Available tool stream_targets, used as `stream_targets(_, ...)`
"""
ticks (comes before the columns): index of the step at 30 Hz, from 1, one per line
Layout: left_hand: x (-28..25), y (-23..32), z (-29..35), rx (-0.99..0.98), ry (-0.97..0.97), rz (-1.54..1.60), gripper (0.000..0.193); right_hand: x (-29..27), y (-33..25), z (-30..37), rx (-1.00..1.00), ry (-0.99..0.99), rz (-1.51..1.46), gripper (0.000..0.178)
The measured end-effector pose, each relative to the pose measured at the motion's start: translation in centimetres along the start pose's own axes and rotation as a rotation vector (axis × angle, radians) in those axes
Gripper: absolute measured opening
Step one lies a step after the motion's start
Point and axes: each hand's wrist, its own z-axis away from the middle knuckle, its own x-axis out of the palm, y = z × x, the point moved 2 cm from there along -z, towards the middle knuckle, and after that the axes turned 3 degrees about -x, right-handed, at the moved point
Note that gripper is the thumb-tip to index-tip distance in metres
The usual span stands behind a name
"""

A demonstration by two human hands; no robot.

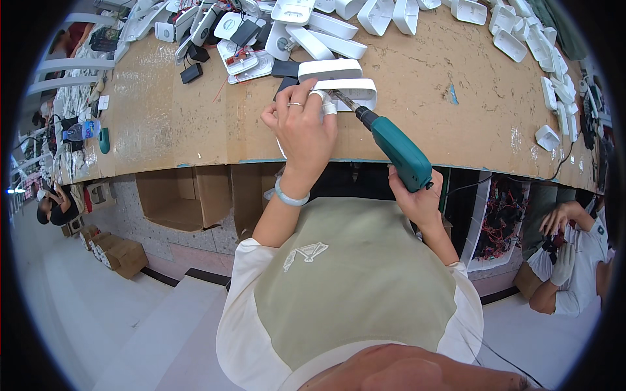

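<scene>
My right hand point(420, 203) is wrapped round the rear end of a teal electric screwdriver point(399, 151). Its metal shaft points up and left, and the tip meets a white plastic housing point(362, 91) at the table's edge side. The fingers of my left hand point(304, 133) close on the left end of that housing, with white wraps on some fingers. Whatever lies under those fingertips, and the exact contact of the tip, is hidden. Directly behind it lies a similar white housing point(332, 68), with a small black box point(285, 69) at its left.
White housings and wired parts point(242, 57) pile up at the back left; more open white shells point(508, 44) lie at the back right. A bottle point(81, 130) stands at the left. Below the table are cardboard boxes point(176, 202). A co-worker point(577, 260) sits at right.
</scene>
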Motion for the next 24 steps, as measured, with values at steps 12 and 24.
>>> stream_targets(12,0.22,-0.13,0.02,-0.006,0.002,0.007,0.019,-0.13,0.03,-0.27,-0.014,-0.004,0.026,0.028)
stream_targets(24,0.33,-0.24,0.18,-0.004,-0.004,-0.003,0.02,-0.28,-0.65,-0.57,0.028,-0.029,0.036,0.026)
